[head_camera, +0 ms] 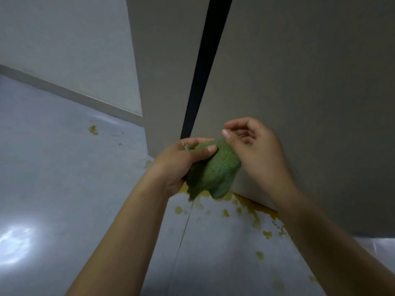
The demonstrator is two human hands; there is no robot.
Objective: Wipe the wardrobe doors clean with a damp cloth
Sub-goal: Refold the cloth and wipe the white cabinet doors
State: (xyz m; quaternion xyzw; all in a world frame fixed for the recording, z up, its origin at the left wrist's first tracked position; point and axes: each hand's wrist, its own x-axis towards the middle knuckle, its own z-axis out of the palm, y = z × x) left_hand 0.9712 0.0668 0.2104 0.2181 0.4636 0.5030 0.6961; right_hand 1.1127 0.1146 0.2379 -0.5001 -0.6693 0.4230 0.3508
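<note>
A bunched green cloth (213,169) hangs in front of the grey wardrobe doors (299,92). My left hand (181,161) grips its upper left part, thumb on top. My right hand (254,150) is beside the cloth's upper right corner with fingers loosely curled; the thumb touches the cloth's edge, and I cannot tell whether it pinches it. A dark gap (203,67) runs between the two door panels, ending just above my left hand.
The glossy grey floor (64,189) carries yellow stains (252,212) along the base of the wardrobe and several smaller yellow spots (93,130) to the left. A pale wall with a skirting board (64,90) stands at the left.
</note>
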